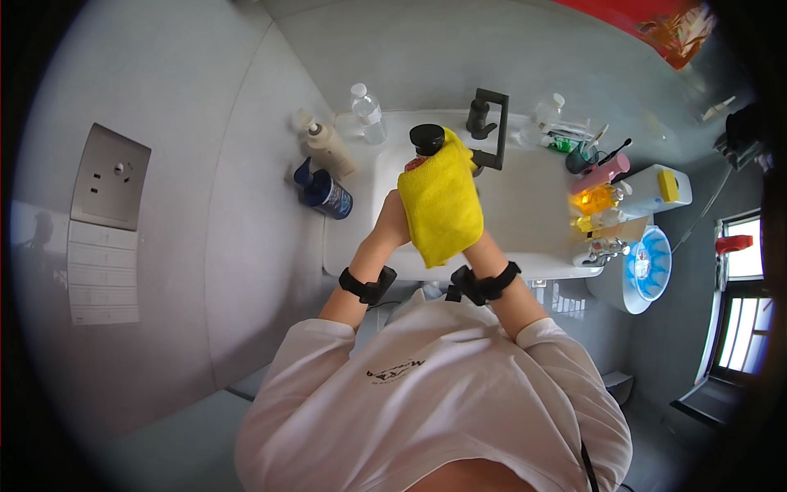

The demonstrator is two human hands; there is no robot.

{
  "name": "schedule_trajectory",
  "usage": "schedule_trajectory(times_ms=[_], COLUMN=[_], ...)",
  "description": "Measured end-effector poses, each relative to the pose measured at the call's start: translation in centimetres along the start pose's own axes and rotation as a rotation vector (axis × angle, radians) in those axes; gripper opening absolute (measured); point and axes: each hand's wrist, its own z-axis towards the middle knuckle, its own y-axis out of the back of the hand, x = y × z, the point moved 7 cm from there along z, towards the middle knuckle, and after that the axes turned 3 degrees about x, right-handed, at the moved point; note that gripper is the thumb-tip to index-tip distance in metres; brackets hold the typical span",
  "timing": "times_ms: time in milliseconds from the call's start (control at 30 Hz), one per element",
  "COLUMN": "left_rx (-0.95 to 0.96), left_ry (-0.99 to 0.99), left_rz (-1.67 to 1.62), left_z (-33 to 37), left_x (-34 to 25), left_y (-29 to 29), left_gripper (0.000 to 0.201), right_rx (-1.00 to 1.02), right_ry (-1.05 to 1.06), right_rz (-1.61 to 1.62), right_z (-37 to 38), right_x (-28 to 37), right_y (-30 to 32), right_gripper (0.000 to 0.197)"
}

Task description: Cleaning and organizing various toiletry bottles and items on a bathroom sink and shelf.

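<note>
A yellow cloth point(441, 201) is bunched round a bottle with a wide black cap point(426, 138), held up over the near part of the white washbasin point(525, 264). A strip of the bottle's reddish body shows just under the cap; the cloth covers the rest. My left hand point(393, 220) is closed on the bottle from the left, with its fingertips out of sight behind the cloth. From below right my right forearm point(496, 264) runs up under the cloth, which drapes over that hand and hides its fingers. The hand grips the bottle through the cloth.
A black tap point(484, 123) rises at the basin's back. Left stand a clear bottle point(369, 113), a beige pump bottle point(328, 148) and a dark blue pump bottle point(329, 195). Several toiletries, including a pink bottle point(605, 170), crowd the right rim, beside a blue basin point(652, 264).
</note>
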Motion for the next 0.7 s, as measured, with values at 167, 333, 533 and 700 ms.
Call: schedule_trajectory(times_ms=[167, 333, 533, 700], left_rx=[0.218, 0.261, 0.384, 0.073], left_ry=[0.054, -0.180, -0.106, 0.072], left_rz=[-0.386, -0.308, -0.610, -0.905], left_z=[-1.7, -1.3, -0.7, 1.0], left_x=[-1.2, -2.5, -1.5, -1.8], left_y=[1.5, 0.8, -1.9, -3.3], left_gripper=[0.072, 0.077, 0.075, 0.060], right_rx=[0.341, 0.396, 0.476, 0.103], right_ry=[0.273, 0.359, 0.436, 0.556], right_rz=[-1.662, -2.063, -2.548, -1.496], right_z=[1.1, 0.5, -2.1, -3.5], right_x=[3.4, 5.7, 4.5, 7.2], right_y=[-2.8, -5.4, -8.7, -3.8], right_gripper=[0.038, 0.040, 0.043, 0.046])
